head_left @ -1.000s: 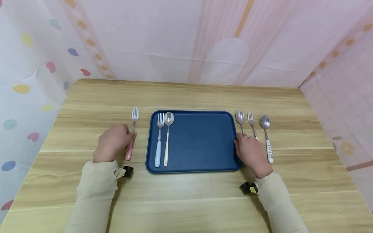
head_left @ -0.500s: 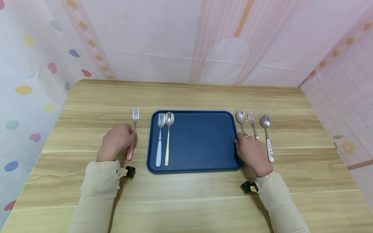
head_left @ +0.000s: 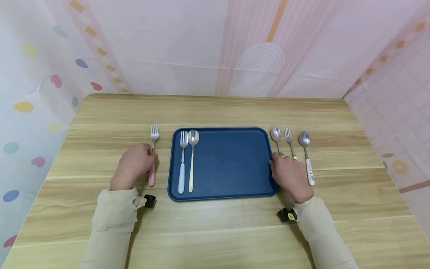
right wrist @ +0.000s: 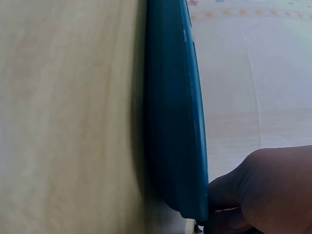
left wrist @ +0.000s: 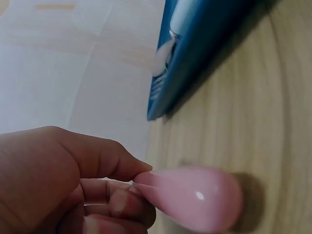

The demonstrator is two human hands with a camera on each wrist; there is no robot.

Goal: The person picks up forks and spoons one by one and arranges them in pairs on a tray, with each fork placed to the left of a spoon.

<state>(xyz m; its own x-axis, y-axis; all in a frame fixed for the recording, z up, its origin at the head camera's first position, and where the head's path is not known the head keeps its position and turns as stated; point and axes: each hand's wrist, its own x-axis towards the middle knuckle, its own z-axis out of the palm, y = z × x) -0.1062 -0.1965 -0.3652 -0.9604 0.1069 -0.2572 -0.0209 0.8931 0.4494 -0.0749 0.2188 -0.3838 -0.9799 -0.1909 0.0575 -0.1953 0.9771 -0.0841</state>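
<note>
My left hand (head_left: 134,164) pinches the pink handle of a fork (head_left: 154,130) left of the tray. In the left wrist view thumb and fingers hold the pink handle (left wrist: 200,200), its rounded end close over the table. On the blue tray (head_left: 231,164) lie a fork with a light blue handle (head_left: 181,177) and a spoon with a cream handle (head_left: 191,172), side by side at its left end. My right hand (head_left: 291,177) grips the tray's right rim, thumb against the edge in the right wrist view; its fingertips are partly hidden.
Right of the tray lie a spoon (head_left: 276,133), a small fork (head_left: 288,135) and a spoon with a patterned white handle (head_left: 309,172). My right hand hides the lower parts of the first two. A patterned cloth (head_left: 188,45) hangs behind the wooden table (head_left: 215,231).
The pink-handled fork has turned slightly in my left hand: its handle end has swung right toward the tray and its tines left. My right hand stays at the tray rim.
</note>
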